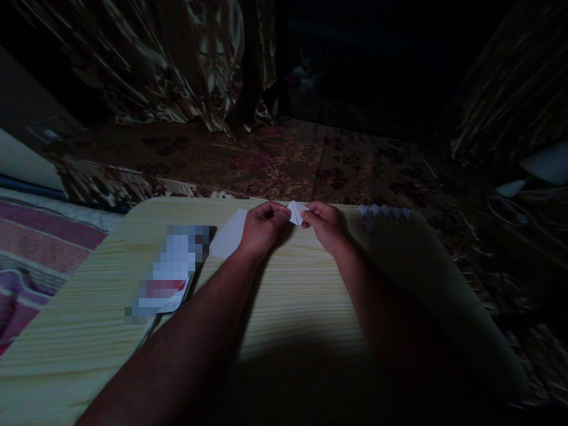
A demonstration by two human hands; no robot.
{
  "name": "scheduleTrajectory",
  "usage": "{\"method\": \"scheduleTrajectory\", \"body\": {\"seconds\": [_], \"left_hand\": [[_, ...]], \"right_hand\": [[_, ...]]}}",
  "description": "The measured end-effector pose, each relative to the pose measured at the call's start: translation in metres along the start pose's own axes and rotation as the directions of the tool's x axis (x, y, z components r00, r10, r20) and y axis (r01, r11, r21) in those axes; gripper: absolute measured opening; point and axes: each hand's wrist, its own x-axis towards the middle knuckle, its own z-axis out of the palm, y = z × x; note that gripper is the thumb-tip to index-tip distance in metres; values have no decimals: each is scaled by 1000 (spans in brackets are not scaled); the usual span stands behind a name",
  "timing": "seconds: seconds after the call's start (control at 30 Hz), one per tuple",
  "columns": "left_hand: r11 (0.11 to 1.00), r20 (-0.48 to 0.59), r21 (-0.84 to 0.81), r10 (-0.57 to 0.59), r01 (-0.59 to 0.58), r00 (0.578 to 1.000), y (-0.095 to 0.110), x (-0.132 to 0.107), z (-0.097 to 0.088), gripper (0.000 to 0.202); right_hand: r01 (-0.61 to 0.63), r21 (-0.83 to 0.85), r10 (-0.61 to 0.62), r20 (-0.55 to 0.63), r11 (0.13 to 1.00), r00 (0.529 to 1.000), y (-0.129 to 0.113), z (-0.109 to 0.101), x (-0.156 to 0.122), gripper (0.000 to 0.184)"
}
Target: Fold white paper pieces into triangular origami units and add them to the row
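Between my two hands is a small piece of folded white paper point(298, 213), held above the far part of the wooden table point(293, 296). My left hand point(262, 228) pinches its left side between thumb and fingers. On the opposite side, my right hand point(326, 223) grips it the same way. A flat stack of white paper point(228, 234) lies just left of my left hand and is partly covered by it. To the right of my right hand, several small folded paper pieces point(384, 213) sit in a row near the table's far edge.
A phone-like device point(171, 269), its screen blurred out, lies on the table beside my left forearm, with a cable at its lower end. Patterned cloth point(266, 157) and curtains point(190, 59) are beyond the table. A white cord point(508, 207) shows at the dim right.
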Motion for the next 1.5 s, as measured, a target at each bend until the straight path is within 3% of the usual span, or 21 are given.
{"method": "scheduleTrajectory", "body": {"seconds": [0.3,0.43,0.57,0.9,1.5], "left_hand": [[991,101,132,-24,11,995,0,-1,1,17],[991,70,131,-28,19,997,0,0,0,20],[997,6,62,-48,47,999,0,0,1,20],[997,-40,69,-38,40,999,-2,0,2,21],[992,94,119,-47,35,994,-1,-2,1,21]], "right_hand": [[30,35,-28,-59,999,998,6,0,3,22],[10,75,-2,-100,997,995,1,0,1,27],[34,78,-22,-150,996,988,-2,1,0,19],[56,-26,-59,-125,998,990,-4,7,-2,19],[125,-106,-139,-136,986,981,1,11,-3,14]]}}
